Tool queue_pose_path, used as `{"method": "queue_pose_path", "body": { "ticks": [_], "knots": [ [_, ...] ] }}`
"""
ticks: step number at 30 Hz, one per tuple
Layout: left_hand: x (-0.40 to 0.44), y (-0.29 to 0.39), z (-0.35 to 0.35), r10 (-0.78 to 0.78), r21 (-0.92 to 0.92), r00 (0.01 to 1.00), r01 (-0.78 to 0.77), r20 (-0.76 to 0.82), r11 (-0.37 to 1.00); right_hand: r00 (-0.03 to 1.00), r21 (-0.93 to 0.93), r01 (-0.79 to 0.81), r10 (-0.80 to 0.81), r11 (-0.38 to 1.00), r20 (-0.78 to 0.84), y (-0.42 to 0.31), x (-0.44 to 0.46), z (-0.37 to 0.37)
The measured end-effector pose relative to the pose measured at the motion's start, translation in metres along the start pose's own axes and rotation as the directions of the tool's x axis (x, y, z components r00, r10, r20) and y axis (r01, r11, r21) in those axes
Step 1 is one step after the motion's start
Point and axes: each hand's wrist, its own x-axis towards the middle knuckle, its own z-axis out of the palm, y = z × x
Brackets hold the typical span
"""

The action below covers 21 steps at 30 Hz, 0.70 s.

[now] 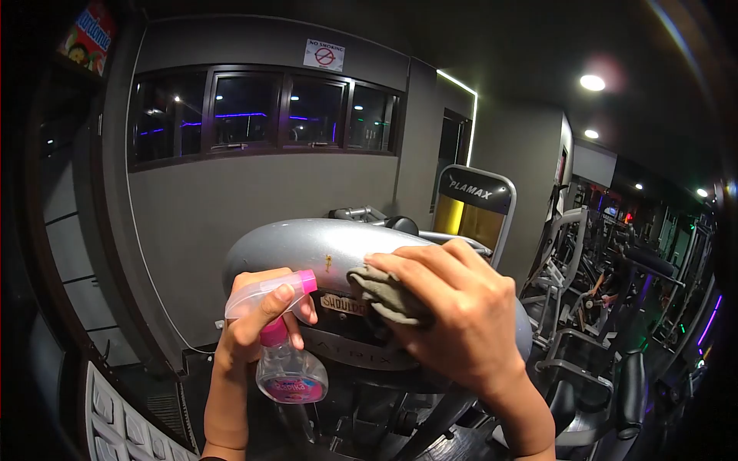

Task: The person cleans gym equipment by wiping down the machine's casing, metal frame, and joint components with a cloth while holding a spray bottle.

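Left hand [257, 311] clamped round a spray bottle [290, 369] — at left; right hand [461, 311] gripping a cloth [390, 296] — by the silver cover [307, 240].

Pink-nozzled spray bottle [292, 369], olive-grey cloth [393, 296]

Room along silver machine cover [280, 240]'s top-left edge; left hand [257, 311], spray bottle [292, 367] block lower-left edge; right hand [465, 319], cloth [390, 296] block right.
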Motion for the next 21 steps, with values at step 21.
{"method": "queue_pose_path", "body": {
  "ticks": [21],
  "knots": [
    [0.011, -0.019, -0.050, 0.011, -0.150, 0.992, 0.008, 0.125, 0.989, 0.981, 0.122, 0.021, -0.045, 0.992, 0.191, 0.006, 0.058, 0.017]
  ]
}}
